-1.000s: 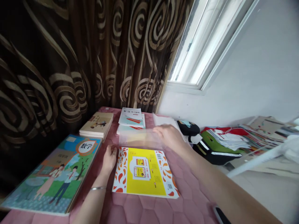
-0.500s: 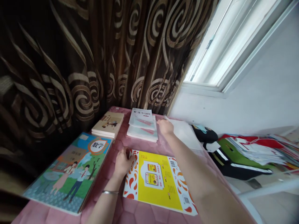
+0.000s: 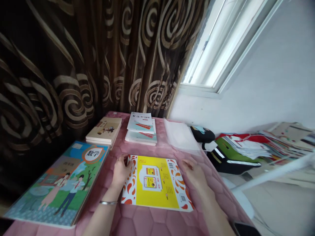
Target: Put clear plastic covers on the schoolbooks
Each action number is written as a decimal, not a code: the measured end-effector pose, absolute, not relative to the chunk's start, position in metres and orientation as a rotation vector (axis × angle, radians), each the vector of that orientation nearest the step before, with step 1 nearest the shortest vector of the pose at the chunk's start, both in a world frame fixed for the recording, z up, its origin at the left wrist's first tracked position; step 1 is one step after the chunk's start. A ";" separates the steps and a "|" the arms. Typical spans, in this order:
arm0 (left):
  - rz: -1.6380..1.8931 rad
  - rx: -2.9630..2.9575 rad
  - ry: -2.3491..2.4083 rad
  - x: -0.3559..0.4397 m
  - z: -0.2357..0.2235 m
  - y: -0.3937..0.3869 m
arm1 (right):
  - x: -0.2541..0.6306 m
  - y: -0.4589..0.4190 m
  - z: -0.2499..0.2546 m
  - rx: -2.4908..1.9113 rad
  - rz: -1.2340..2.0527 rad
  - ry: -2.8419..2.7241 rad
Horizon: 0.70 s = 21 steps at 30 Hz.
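A yellow booklet [image 3: 157, 196] with white side bands and red-orange drops lies flat in front of me, its print turned sideways. At its upper left edge, my left hand [image 3: 122, 172] has curled fingers and the thumb against the border. My right hand [image 3: 193, 172] is just off the upper right corner, loosely bent, fingers somewhat apart and nothing visible in them. Beyond it lies a stack of thin whitish translucent sheets [image 3: 179, 134]. A large green-and-blue textbook [image 3: 71, 183] is to the left of my left hand.
Tan books [image 3: 105, 129] and white-covered booklets [image 3: 140, 123] sit in stacks at the back of the pink quilted surface [image 3: 145, 223]. A dark curtain hangs behind. Right of the edge are a green-and-black bag [image 3: 231, 154], piled papers and a white bar [image 3: 275, 173]. A dark flat object [image 3: 243, 228] shows bottom right.
My right hand has drawn back from the whitish sheets to beside the booklet's right corner. My left hand stays at the booklet's left edge. The view has shifted slightly to the right.
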<state>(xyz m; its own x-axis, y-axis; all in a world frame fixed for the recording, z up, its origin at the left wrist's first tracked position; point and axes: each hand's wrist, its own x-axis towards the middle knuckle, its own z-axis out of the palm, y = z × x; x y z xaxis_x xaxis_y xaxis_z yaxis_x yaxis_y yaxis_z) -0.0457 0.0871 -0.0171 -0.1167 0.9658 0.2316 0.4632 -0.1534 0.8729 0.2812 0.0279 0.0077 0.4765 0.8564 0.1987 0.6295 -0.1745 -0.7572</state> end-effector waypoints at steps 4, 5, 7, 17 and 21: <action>1.156 1.691 1.624 -0.045 -0.017 0.086 | 0.289 0.001 -0.014 -1.865 0.707 -1.178; 1.135 1.703 1.641 -0.046 -0.016 0.086 | 0.287 0.001 -0.013 -1.852 0.764 -1.205; 1.091 1.719 1.672 -0.046 -0.011 0.084 | 0.281 0.002 -0.009 -1.889 0.737 -1.293; 1.084 1.691 1.627 -0.047 -0.009 0.086 | 0.273 0.002 -0.004 -1.945 0.634 -1.264; 1.097 1.569 1.592 -0.050 -0.013 0.090 | 0.273 0.001 -0.002 -1.896 0.704 -1.264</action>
<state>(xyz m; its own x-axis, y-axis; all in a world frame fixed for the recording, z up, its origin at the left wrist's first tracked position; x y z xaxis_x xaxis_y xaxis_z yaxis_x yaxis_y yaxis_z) -0.0497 0.0899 -0.0131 -0.0820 0.9905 0.1102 0.4560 -0.0610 0.8879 0.2730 0.0012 -0.0020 0.3645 0.9303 -0.0411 0.5251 -0.2418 -0.8160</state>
